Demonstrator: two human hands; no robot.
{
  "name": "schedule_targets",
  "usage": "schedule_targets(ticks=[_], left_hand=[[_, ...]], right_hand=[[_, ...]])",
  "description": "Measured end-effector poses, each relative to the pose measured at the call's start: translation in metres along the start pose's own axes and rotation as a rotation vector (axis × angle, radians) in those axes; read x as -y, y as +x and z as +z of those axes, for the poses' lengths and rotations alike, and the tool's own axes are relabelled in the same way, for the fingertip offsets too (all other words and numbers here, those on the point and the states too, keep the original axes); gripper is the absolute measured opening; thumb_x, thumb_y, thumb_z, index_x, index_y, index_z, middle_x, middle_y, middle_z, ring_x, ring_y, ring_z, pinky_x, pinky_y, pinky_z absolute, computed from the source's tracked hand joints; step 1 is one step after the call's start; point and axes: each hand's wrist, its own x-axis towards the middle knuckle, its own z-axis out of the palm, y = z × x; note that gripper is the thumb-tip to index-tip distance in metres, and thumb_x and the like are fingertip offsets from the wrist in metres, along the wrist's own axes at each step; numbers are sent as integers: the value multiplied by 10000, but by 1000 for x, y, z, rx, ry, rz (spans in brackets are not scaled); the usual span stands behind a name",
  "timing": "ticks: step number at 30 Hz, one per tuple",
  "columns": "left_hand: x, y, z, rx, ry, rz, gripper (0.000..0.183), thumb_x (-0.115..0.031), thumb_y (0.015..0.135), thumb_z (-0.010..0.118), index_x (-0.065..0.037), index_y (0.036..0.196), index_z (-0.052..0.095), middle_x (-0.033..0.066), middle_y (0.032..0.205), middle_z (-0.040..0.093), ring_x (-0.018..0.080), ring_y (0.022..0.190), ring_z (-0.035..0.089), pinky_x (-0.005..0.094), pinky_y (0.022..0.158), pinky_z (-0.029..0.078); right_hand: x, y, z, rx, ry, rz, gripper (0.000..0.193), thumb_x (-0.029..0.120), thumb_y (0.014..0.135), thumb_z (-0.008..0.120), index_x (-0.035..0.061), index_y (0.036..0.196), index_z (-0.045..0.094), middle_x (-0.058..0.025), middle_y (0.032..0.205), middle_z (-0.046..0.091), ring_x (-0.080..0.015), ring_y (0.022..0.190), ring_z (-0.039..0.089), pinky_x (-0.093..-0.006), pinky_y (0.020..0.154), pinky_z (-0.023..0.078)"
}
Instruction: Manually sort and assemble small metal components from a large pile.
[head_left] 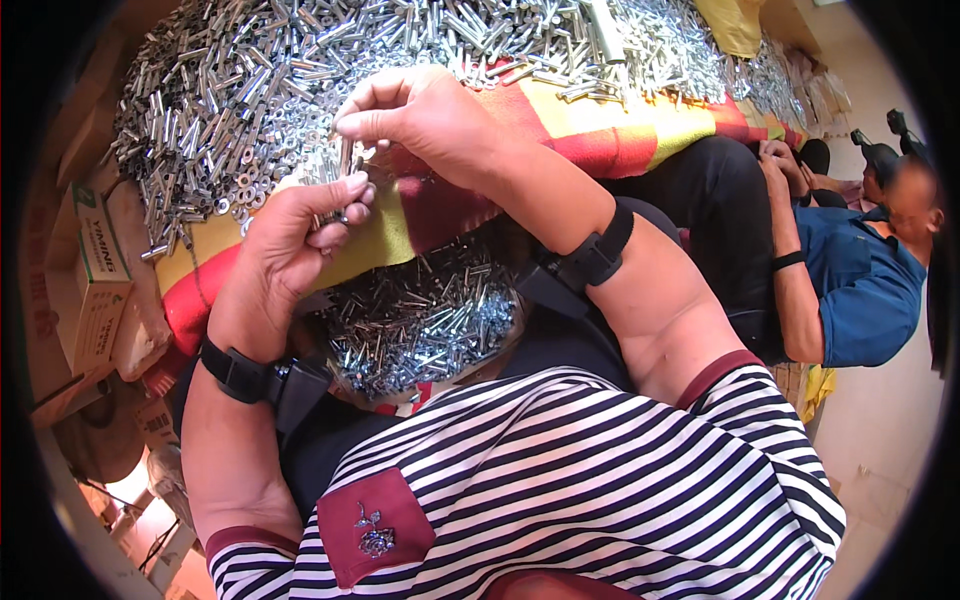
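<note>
My left hand (285,235) is closed around several small metal bolts, thumb on top; only their ends show. Just above it, the curled fingers of my right hand (435,115) pinch the upper end of a slim metal bolt (346,157). Its lower end meets the left thumb and fingers. Beyond both hands spreads a large heap of shiny metal sleeves and bolts (300,60), with loose washers (222,206) along its near left side. Below the hands, a container at my lap holds many more metal bolts (430,325).
A red and yellow checked cloth (590,125) lies under the heap's near edge. Cardboard cartons (100,315) stand at the left. A white tube (605,32) and a yellow bag (735,25) are at the back. To the right sits another person in a blue shirt (865,290).
</note>
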Motion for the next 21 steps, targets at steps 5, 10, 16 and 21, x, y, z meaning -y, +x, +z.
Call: schedule_targets(ticks=[5, 10, 16, 21], left_hand=[[-4, 1, -4, 101, -203, -82, 240, -11, 861, 559, 109, 1068, 536, 109, 896, 583, 89, 686, 539, 133, 410, 313], [-5, 2, -7, 11, -46, -47, 253, -57, 873, 562, 81, 1085, 552, 85, 848, 599, 79, 675, 559, 130, 416, 333], [-6, -3, 13, -183, 50, -50, 224, -120, 889, 570, 4, 1076, 557, 26, 749, 552, 60, 497, 464, 143, 326, 258], [-8, -6, -3, 66, -57, -68, 190, -138, 876, 596, -14, 1013, 550, 33, 746, 563, 67, 550, 534, 123, 341, 275]], right_hand=[[-12, 8, -6, -43, 93, 206, 113, 166, 840, 659, 62, 810, 628, 3, 619, 551, -55, 532, 505, -195, 436, 386], [-21, 16, -3, -103, 212, 204, 102, 113, 837, 656, 28, 810, 608, -6, 648, 541, -83, 549, 513, -221, 467, 389], [-20, 19, 3, -60, 273, 143, 87, 115, 814, 677, 41, 793, 637, -6, 612, 553, -77, 493, 486, -223, 433, 377], [-8, 17, 4, -70, 104, 130, 109, 141, 806, 695, 38, 801, 657, 12, 591, 549, -60, 504, 489, -213, 459, 396]])
